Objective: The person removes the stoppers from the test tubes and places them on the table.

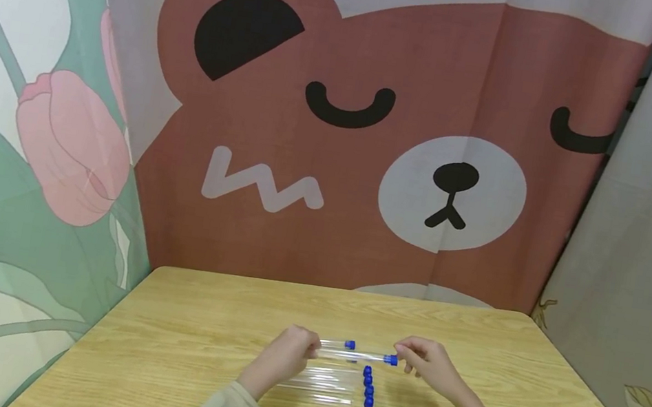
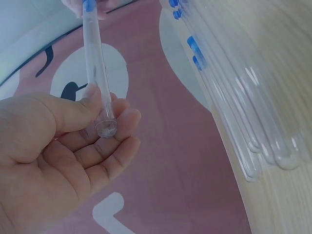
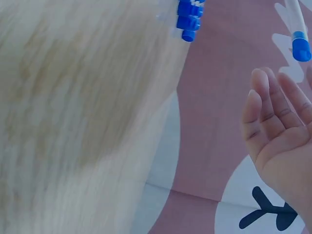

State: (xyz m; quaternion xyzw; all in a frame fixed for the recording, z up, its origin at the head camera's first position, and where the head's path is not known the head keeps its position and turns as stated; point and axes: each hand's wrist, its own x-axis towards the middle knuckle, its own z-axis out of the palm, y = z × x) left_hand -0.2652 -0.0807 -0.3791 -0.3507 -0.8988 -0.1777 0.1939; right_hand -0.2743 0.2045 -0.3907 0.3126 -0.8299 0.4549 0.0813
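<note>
A clear test tube (image 1: pixel 357 356) with a blue cap (image 1: pixel 390 360) is held above the table, its rounded end toward the left. My left hand (image 1: pixel 292 352) pinches it near that end between thumb and fingers; in the left wrist view the rounded tip (image 2: pixel 106 128) lies over the fingers. Beside the capped end is my right hand (image 1: pixel 428 364), fingers loosely bent. In the right wrist view the fingertips (image 3: pixel 261 75) stand just short of the blue cap (image 3: pixel 301 48), and the thumb is out of frame.
Several clear tubes (image 1: pixel 326 379) lie side by side on the wooden table (image 1: pixel 206 346). Right of their ends runs a row of loose blue caps (image 1: pixel 368 392). Behind the held tube lies a tube with a blue cap (image 1: pixel 350 344). A printed bear curtain (image 1: pixel 345 248) hangs behind the table.
</note>
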